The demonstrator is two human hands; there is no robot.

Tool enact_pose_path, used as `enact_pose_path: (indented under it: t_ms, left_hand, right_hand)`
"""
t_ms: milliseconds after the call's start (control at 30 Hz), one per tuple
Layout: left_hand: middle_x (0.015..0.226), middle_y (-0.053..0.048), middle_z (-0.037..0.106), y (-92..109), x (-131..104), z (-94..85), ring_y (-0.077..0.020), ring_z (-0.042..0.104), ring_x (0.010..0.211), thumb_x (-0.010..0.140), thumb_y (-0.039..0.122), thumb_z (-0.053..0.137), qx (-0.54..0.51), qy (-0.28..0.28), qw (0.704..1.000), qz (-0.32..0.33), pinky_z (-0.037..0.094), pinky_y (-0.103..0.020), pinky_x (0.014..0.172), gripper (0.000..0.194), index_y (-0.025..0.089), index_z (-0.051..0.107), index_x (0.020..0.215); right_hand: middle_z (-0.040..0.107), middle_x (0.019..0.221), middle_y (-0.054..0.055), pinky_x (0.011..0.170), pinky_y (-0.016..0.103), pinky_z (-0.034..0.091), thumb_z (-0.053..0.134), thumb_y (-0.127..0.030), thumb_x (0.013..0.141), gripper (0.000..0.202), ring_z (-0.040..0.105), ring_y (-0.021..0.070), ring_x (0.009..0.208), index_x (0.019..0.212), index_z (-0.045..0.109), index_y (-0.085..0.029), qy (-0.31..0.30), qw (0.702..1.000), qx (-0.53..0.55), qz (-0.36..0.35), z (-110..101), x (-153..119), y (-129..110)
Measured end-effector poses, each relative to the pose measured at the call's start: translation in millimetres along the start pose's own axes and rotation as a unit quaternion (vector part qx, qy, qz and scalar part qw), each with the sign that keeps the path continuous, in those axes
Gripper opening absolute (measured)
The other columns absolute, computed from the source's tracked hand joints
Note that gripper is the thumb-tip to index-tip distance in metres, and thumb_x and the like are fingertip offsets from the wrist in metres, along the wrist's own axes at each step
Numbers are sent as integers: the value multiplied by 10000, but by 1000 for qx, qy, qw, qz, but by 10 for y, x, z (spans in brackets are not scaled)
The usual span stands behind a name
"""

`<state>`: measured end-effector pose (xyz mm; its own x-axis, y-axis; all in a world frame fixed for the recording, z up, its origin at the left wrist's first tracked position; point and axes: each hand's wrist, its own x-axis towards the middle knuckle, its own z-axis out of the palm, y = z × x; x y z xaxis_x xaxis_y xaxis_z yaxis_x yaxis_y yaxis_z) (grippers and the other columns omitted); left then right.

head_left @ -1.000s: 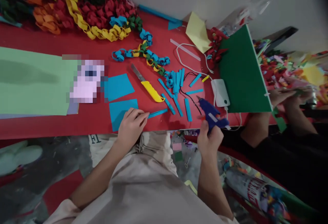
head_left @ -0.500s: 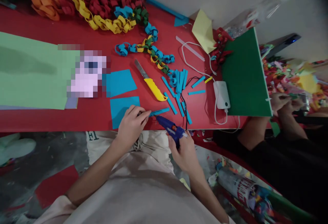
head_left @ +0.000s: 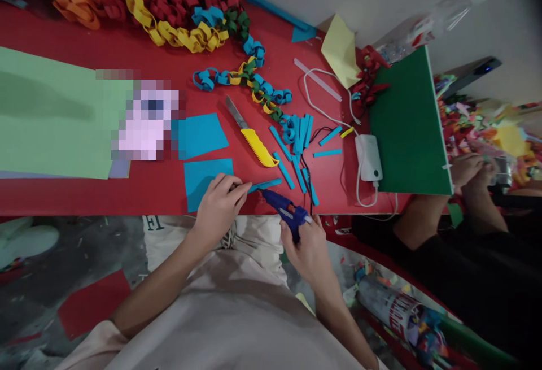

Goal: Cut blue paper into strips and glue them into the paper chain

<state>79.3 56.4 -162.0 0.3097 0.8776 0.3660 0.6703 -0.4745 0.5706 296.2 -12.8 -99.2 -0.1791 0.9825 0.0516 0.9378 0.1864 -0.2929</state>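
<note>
My left hand (head_left: 222,203) pinches the left end of a blue paper strip (head_left: 266,185) near the table's front edge, partly over a blue paper square (head_left: 201,181). Wrapped in my right hand (head_left: 307,246) is a dark blue glue gun (head_left: 284,207), its nozzle close to the strip; whether they touch I cannot tell. More blue strips (head_left: 284,171) lie scattered to the right. A yellow-handled knife (head_left: 259,147) rests behind my hands, and a paper chain of blue, yellow and green links (head_left: 258,90) stretches farther back.
Green paper sheets (head_left: 55,121) cover the table's left side. Paper chains (head_left: 169,0) are heaped at the back. On the right are a white power device (head_left: 368,157) with a cable and an upright green board (head_left: 410,127). Another person's hands (head_left: 474,172) are beyond it.
My right hand and the glue gun have shifted slightly right, the nozzle still near the strip. My left hand keeps its pinch. The whole view has shifted a little.
</note>
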Motion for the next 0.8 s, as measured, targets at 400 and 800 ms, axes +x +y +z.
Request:
enact_pose_path:
  t_ms: [400,800]
  left_hand:
    - [959,-83,680,-4,-3,-1,-199,586,919,997,149,565,1,1,1000,-3,542,-340,821,212,171,739,1116]
    - [955,-81,677,1,3,13,-202,586,908,1005,161,544,11,5,1000,-6,525,-342,816,225,200,750,1085]
  right_hand:
    - [729,856,76,824,389,431,475,-308,1019,207,663,262,861,916,618,-202,18,1000,3,21,-18,-23,114]
    - [719,785,67,764,366,467,501,-378,1015,287,647,229,757,875,682,-205,68,994,68,61,-5,-70,254]
